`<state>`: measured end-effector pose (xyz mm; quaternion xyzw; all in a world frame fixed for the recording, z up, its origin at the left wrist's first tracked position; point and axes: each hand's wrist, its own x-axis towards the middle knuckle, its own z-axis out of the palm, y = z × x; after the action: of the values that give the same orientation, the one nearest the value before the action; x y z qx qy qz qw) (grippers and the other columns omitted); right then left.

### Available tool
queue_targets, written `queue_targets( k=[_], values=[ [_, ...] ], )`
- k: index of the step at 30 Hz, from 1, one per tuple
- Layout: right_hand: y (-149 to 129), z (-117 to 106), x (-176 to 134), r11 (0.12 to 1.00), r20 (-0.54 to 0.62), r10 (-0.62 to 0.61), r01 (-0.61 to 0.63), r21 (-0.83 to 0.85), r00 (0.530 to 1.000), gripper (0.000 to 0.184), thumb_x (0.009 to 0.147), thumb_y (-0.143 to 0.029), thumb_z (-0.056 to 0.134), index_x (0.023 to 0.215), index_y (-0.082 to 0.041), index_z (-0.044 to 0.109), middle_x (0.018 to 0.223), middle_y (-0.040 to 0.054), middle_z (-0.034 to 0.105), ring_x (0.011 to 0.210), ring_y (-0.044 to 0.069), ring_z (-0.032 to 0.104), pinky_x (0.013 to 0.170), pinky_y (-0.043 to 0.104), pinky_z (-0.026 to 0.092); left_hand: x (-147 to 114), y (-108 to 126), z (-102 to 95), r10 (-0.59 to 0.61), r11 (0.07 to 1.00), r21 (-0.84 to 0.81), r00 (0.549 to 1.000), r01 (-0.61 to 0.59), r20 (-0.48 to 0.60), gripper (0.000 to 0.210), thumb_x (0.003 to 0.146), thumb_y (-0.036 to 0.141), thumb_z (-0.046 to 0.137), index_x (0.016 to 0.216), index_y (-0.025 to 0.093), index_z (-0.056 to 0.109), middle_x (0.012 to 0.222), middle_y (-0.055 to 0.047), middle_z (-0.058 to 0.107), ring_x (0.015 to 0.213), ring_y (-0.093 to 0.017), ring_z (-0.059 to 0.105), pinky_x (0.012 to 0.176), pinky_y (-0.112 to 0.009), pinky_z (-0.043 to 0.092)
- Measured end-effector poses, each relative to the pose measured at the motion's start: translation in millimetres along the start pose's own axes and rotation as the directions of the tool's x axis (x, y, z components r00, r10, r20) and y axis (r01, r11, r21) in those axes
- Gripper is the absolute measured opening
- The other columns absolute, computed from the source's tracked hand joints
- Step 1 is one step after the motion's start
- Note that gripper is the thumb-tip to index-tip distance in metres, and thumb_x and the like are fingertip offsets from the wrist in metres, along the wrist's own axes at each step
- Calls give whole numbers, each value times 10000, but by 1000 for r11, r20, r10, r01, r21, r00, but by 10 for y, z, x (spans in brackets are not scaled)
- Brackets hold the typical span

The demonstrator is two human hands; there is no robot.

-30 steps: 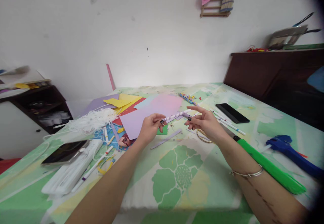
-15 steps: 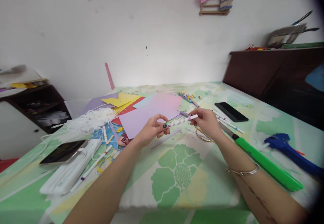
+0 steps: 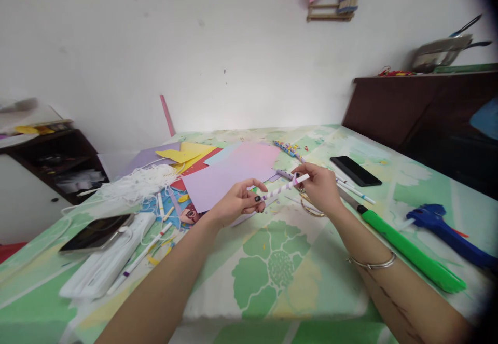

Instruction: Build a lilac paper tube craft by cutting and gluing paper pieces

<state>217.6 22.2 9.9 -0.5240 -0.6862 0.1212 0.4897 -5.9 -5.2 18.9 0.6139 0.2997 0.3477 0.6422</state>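
My left hand point(image 3: 241, 198) pinches the near end of a thin white stick point(image 3: 286, 187) with a purple spiral band around it. The stick slants up to the right, its plain white tip in front of my other hand. My right hand point(image 3: 317, 187) is closed near that tip, fingertips at a narrow purple strip point(image 3: 294, 179) that stands off the stick; its exact grip is partly hidden. Beyond the stick lie lilac paper point(image 3: 229, 183) and a purple pen-like rod point(image 3: 284, 174). Gold-coloured scissor handles point(image 3: 311, 208) rest below my right hand.
On the right are a green utility knife point(image 3: 412, 250), a blue glue gun point(image 3: 447, 230), a black phone-like slab point(image 3: 356, 171) and white sticks point(image 3: 356, 191). At left lie white string point(image 3: 140, 184), a power strip point(image 3: 109, 261) and a phone point(image 3: 97, 234).
The striped stick has shifted slightly to the right and its spiral looks turned. A bit of purple strip now stands off it by my right fingertips. Both hands stay nearly in place.
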Motion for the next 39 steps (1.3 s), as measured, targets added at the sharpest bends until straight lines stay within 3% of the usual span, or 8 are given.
queue_targets(
  k=[3,6,11,16,21,25,30,39],
  values=[
    [3,0,11,998,74,32,-35,43,997,178,718,-114,487,724,-183,651,594,0,657,587,151,619,618,266,438,7,5,-46,57,998,-3,995,-57,-87,294,748,287,651,938,159,466,576,2,591,397,-14,316,457,-190,192],
    [-5,-14,22,992,150,49,-65,105,987,96,710,-211,566,702,-174,654,678,31,675,658,179,615,646,296,438,24,-4,-110,122,992,12,962,-122,-245,268,734,261,650,903,163,467,565,8,590,409,-21,356,466,-176,232],
    [-104,-69,6,860,327,62,-216,463,943,90,657,-258,658,691,-174,664,980,70,674,871,212,614,776,339,445,68,-36,-150,157,983,155,880,-96,-449,198,710,179,603,858,158,473,561,9,604,364,-16,309,406,-160,219],
    [-178,-55,-27,720,328,55,-265,641,943,31,652,-207,687,681,-198,694,1236,62,577,1165,251,487,916,372,378,85,-97,-113,187,941,337,870,-25,-456,192,708,107,510,894,155,514,597,3,624,381,-35,349,413,-164,287],
    [-128,100,-59,545,304,247,-391,741,920,117,659,-274,711,759,-217,728,1147,72,639,1076,241,544,860,380,405,89,-168,-109,298,849,525,876,-62,-379,239,708,91,466,922,168,541,624,-5,645,479,-77,473,479,-175,348],
    [-61,208,-69,578,202,354,-384,720,913,207,598,-303,759,762,-180,737,879,82,708,878,211,601,790,358,436,89,-173,-96,327,816,574,873,-68,-361,243,718,90,447,930,170,533,646,-15,658,521,-94,513,500,-181,367],
    [-40,225,-47,632,123,352,-332,700,928,224,626,-318,728,789,-164,737,792,62,702,718,156,590,736,331,460,86,-150,-86,331,817,571,872,-74,-362,241,719,80,434,922,171,527,627,-7,647,526,-99,526,503,-182,375],
    [-14,65,7,766,263,197,-316,560,944,237,667,-370,693,723,-141,694,658,67,670,639,153,578,661,308,458,68,-132,-105,365,812,577,847,-86,-388,229,732,84,451,921,170,546,655,-6,655,545,-105,559,523,-186,398]
  ],
)
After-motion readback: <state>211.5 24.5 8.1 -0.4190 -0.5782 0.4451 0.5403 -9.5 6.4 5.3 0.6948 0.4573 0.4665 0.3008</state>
